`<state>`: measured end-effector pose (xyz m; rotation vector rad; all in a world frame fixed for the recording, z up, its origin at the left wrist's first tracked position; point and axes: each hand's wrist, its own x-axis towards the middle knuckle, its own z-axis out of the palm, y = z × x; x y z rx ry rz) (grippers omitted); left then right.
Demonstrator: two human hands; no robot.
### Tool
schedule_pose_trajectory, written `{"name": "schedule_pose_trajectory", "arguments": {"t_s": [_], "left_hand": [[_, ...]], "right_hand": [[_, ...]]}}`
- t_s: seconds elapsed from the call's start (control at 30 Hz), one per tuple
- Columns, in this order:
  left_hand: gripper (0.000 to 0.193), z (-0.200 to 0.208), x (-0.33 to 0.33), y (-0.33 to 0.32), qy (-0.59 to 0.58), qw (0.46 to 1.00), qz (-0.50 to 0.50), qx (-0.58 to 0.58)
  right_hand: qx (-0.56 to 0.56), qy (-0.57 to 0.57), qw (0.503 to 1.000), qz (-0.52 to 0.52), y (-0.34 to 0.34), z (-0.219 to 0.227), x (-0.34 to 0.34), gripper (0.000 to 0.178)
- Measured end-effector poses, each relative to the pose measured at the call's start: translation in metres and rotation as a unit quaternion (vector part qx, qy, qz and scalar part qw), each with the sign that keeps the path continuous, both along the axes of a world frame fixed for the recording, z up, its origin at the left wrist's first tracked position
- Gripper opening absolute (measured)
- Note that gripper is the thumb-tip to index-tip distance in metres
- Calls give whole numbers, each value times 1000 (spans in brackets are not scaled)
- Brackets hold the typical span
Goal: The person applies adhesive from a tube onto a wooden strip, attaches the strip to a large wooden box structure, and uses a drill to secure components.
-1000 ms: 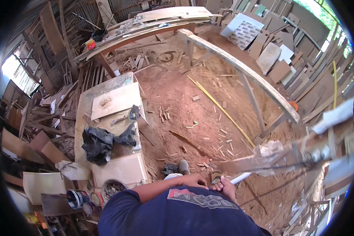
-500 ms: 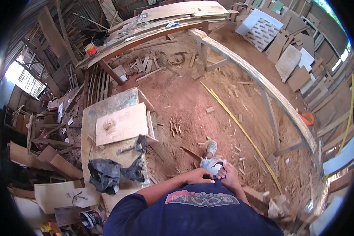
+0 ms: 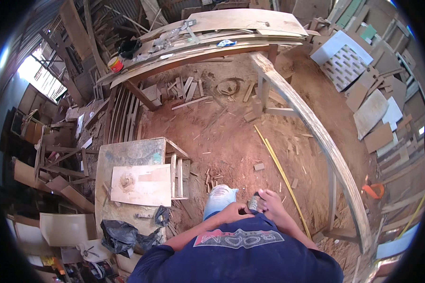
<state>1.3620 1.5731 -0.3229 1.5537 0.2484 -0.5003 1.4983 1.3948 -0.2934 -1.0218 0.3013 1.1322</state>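
Note:
My left hand (image 3: 236,212) and my right hand (image 3: 270,203) are close together in front of my dark blue shirt. The right fingers are closed round a small dark thing whose kind I cannot make out. My left fingers curl inward beside it; what they hold, if anything, is hidden. Between the hands shows a grey speckled patch (image 3: 253,203), too small to tell whether it belongs to the held thing or lies beyond. My knee in torn light-blue jeans (image 3: 218,199) is just beyond the left hand.
At left a worn worktable (image 3: 123,155) carries a plywood board (image 3: 144,185) and black plastic (image 3: 120,236). A long rough beam (image 3: 311,118) runs down the right, beside yellow strips (image 3: 283,177) on the dirt floor. Planks cover the far bench (image 3: 212,40).
The view has shifted, and a jeans-clad knee has come up ahead of my left hand. Both hands remain close together; the right stays closed.

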Motion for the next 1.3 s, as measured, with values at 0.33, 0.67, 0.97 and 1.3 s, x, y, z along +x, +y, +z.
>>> {"name": "schedule_pose_trajectory", "arguments": {"t_s": [0.33, 0.67, 0.97, 1.3], "left_hand": [[27, -31, 201, 151, -25, 981, -171, -92], [36, 7, 339, 356, -43, 970, -238, 16], [36, -3, 432, 467, 5, 979, -201, 29], [32, 14, 502, 570, -21, 992, -31, 117]], "right_hand": [[21, -16, 999, -39, 87, -21, 147, 29], [-197, -220, 953, 73, 257, 3, 291, 30], [-10, -473, 719, 509, 375, -38, 447, 38], [76, -490, 678, 543, 534, -51, 674, 60]]}}
